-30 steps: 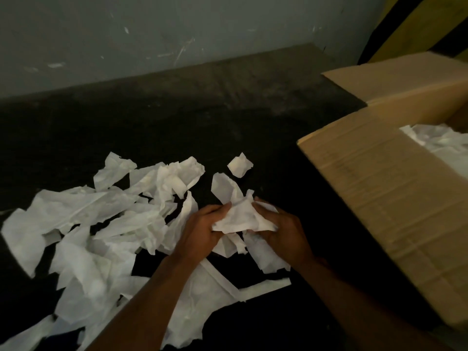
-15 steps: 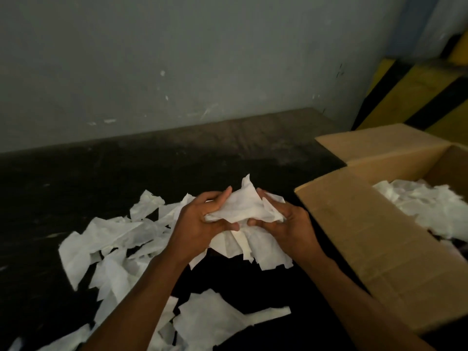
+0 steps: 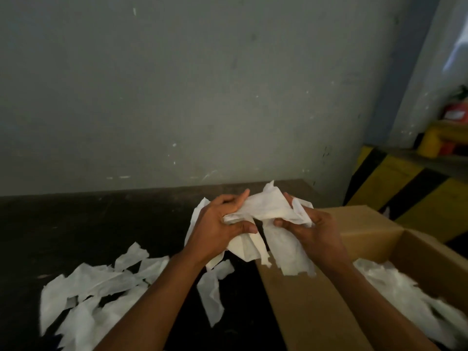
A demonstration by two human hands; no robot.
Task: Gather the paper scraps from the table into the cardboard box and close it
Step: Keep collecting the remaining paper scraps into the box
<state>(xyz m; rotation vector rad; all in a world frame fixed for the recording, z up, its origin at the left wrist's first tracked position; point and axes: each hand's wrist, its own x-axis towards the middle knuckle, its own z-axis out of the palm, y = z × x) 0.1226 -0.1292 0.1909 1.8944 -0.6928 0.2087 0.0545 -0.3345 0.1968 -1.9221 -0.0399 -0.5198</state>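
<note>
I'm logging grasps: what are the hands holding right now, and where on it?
A bunch of paper scraps: the left hand grips its left end, the right hand its right end.

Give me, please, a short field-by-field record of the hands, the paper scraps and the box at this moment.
cardboard box: open, at right
left hand: grips the held bundle's left side
right hand: grips its right side
held bundle: white paper scraps, raised above the table, strips hanging down
scraps in box: a pile already inside
scraps on table: many left, lying to the left of the arms
</note>
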